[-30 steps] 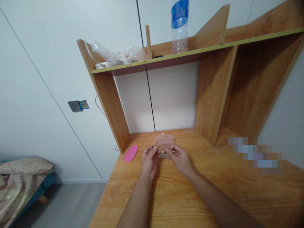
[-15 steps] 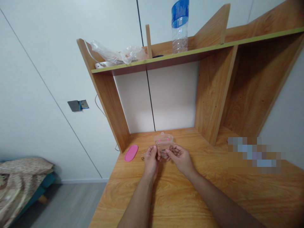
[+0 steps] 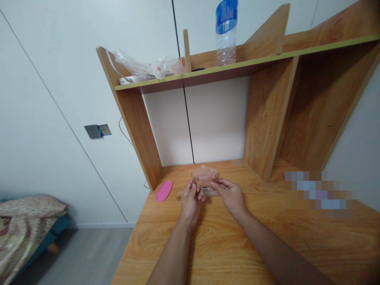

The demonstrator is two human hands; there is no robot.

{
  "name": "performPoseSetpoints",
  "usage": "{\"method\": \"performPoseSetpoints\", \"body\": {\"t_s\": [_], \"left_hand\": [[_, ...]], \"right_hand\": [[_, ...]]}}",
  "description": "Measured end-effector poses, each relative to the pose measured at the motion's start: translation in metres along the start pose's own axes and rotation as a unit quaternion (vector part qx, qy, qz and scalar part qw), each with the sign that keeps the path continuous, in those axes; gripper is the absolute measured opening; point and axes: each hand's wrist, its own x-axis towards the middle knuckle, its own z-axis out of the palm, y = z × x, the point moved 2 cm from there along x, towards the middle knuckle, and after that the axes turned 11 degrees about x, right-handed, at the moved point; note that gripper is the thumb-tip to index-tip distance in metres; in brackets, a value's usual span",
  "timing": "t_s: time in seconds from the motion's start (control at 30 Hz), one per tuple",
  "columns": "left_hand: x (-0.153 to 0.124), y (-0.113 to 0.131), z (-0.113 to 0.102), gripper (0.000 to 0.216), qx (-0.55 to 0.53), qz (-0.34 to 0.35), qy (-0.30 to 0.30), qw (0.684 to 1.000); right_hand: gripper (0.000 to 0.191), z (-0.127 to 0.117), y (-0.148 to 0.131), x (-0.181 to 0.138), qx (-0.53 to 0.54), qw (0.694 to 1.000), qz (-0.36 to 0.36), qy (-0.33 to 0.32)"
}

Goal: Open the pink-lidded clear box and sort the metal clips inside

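My left hand (image 3: 191,200) pinches a small brown hair clip (image 3: 194,179) between its fingertips, just above the desk. My right hand (image 3: 232,195) holds a second small brown hair clip (image 3: 216,179) the same way. Both hands hover in front of a small clear plastic box (image 3: 204,174) with pink parts that stands on the wooden desk (image 3: 225,241). A tiny clip (image 3: 179,195) lies on the desk left of my left hand. A pink oval lid (image 3: 164,191) lies farther left near the desk edge.
A shelf (image 3: 208,73) over the desk carries a clear water bottle (image 3: 225,33) with a blue label and a crumpled plastic bag (image 3: 148,68). Upright wooden panels close the desk on both sides. A bed (image 3: 26,225) stands at lower left beyond the desk edge.
Both hands have lifted slightly and drawn apart, each keeping its clip. A tiny clip now lies on the desk left of my left hand.
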Motion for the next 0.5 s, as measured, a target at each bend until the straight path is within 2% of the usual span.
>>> {"method": "performPoseSetpoints", "body": {"t_s": [0.23, 0.5], "left_hand": [[0.0041, -0.0028, -0.0024, 0.04, 0.107, 0.064, 0.003, 0.992], [0.0037, -0.0047, 0.0004, 0.042, 0.164, 0.068, 0.013, 0.984]], "right_hand": [[0.037, 0.0003, -0.0002, 0.0003, -0.014, 1.0, -0.015, 0.012], [0.033, 0.0035, 0.0003, -0.0049, -0.036, 0.999, -0.001, -0.008]]}}
